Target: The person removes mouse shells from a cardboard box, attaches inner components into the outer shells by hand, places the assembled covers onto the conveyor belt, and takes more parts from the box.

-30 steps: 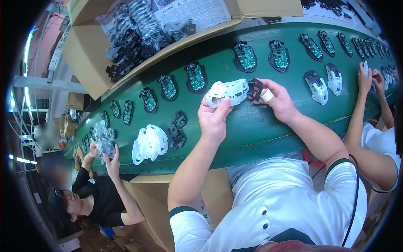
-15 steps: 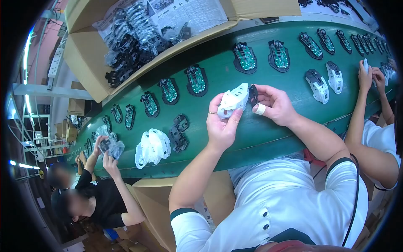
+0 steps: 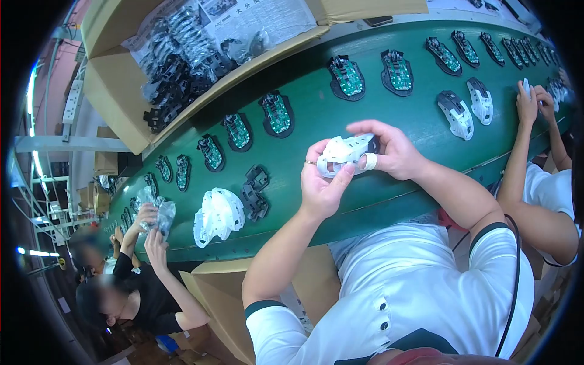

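Observation:
My left hand (image 3: 322, 185) grips a white mouse shell (image 3: 342, 149) by its left end, with the thumb along the near side. My right hand (image 3: 395, 151) closes round the shell's other end, where a black plastic part (image 3: 374, 145) sits against it, partly hidden by the fingers. A white band wraps the right thumb. To the left on the green belt lie a stack of white mouse shells (image 3: 218, 219) and a few black plastic parts (image 3: 254, 193).
Mouse bases with green circuit boards (image 3: 347, 78) line the green conveyor belt (image 3: 316, 121). Two black-and-white mouse shells (image 3: 456, 115) lie to the right. A cardboard box (image 3: 115, 91) of bagged black parts stands at the back left. Co-workers' hands (image 3: 152, 228) work at both sides.
My right hand has brought the black part onto the end of the white shell, and its fingers now wrap that end. The left hand keeps its hold.

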### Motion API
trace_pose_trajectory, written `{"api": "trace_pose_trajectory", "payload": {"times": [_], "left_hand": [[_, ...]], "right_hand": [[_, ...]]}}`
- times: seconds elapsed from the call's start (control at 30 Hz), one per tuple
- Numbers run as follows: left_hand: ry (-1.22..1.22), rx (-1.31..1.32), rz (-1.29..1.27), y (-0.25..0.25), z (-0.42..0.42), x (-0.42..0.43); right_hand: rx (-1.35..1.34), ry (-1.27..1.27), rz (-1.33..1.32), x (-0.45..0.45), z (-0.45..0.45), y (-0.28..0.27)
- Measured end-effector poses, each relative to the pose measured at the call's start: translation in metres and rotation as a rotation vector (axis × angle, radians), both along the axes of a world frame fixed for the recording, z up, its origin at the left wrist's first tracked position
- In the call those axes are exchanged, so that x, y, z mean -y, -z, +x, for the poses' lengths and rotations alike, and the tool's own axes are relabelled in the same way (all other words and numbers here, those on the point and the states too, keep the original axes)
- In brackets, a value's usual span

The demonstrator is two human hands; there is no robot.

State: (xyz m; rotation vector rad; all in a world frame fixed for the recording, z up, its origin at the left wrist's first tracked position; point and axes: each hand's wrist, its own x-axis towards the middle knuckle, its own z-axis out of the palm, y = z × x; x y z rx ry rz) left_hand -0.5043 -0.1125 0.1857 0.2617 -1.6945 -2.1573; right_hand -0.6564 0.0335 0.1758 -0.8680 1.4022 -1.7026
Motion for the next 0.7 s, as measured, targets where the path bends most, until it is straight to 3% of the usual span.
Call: {"api": "trace_pose_trajectory", "payload": {"times": [0.17, 0.37, 0.57, 0.67, 0.7], "left_hand": [[-0.083, -0.062, -0.353, 0.0, 0.005, 0.006], [-0.042, -0.161, 0.207, -0.01, 0.0, -0.003], [-0.053, -0.196, 0.185, -0.017, 0.001, -0.004], [-0.063, -0.067, -0.148, -0.026, -0.003, 0.014], [-0.077, -0.062, -0.487, -0.027, -0.002, 0.025]], "right_hand": [[0.285, -0.161, -0.039, 0.001, 0.0, -0.002], [0.335, -0.153, 0.012, 0.007, 0.011, -0.008], [0.342, -0.086, 0.009, 0.011, 0.019, -0.013], [0.214, -0.019, -0.117, 0.016, 0.026, 0.0], [-0.08, 0.022, -0.068, 0.016, 0.024, -0.002]]}}
